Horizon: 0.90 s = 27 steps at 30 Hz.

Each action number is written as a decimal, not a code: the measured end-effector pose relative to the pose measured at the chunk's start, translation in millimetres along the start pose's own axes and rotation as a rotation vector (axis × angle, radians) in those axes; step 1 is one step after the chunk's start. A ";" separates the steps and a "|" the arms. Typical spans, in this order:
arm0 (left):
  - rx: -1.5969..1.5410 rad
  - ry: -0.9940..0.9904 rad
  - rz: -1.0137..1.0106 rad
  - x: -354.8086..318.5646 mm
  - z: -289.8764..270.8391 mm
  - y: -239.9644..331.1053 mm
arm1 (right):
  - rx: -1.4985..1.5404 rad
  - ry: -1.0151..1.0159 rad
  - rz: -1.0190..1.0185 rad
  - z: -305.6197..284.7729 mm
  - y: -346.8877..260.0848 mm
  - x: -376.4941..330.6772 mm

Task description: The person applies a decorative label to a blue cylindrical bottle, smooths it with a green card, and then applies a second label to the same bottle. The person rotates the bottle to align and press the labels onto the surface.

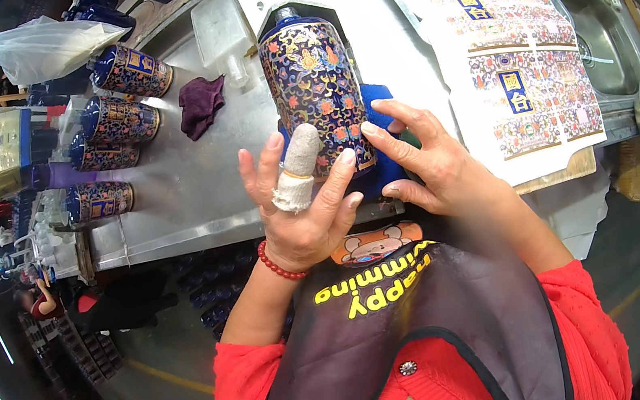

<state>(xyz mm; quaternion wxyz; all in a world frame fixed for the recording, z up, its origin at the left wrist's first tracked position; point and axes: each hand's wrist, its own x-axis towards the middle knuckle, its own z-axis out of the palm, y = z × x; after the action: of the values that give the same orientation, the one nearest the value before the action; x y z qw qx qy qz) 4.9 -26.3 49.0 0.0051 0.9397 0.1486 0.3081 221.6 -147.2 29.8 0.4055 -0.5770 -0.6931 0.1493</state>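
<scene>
A dark blue bottle (pixel 310 70) covered in a colourful floral pattern lies in front of me, its neck pointing away. My left hand (pixel 303 223) is at the bottle's near end with its fingers spread. One of its fingers wears a grey-white cloth cover (pixel 301 153), held by a thin band, and a red bead bracelet circles the wrist. At the bottle's near right edge, my right hand (pixel 438 167) has its fingers apart, the index fingertip at the bottle's side. Neither hand is wrapped round anything. Part of a blue cloth (pixel 383 113) shows beside the bottle.
To the right lie printed floral sheets (pixel 523 130), with a metal sink (pixel 600 38) beyond. Several patterned bottles (pixel 134 70) stand along the left. A dark purple cloth (pixel 202 108), a clear plastic container (pixel 221 30) and a plastic bag (pixel 45 49) are also on that side.
</scene>
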 end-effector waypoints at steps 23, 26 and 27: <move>0.091 -0.016 0.005 -2.2 -7.5 11.6 | -0.008 0.034 -0.022 3.8 3.5 -1.3; 0.105 -0.010 0.023 -2.9 -2.8 15.4 | -0.009 0.033 -0.021 4.5 3.5 -1.4; 0.079 -0.011 0.013 -2.8 -2.2 15.4 | -0.008 0.031 -0.020 4.6 3.4 -1.4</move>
<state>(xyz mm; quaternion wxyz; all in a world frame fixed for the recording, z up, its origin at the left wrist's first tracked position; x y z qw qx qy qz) 5.7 -42.1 50.7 -0.0331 0.9418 0.1542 0.2969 220.5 -146.2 24.1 0.4154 -0.5739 -0.6930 0.1333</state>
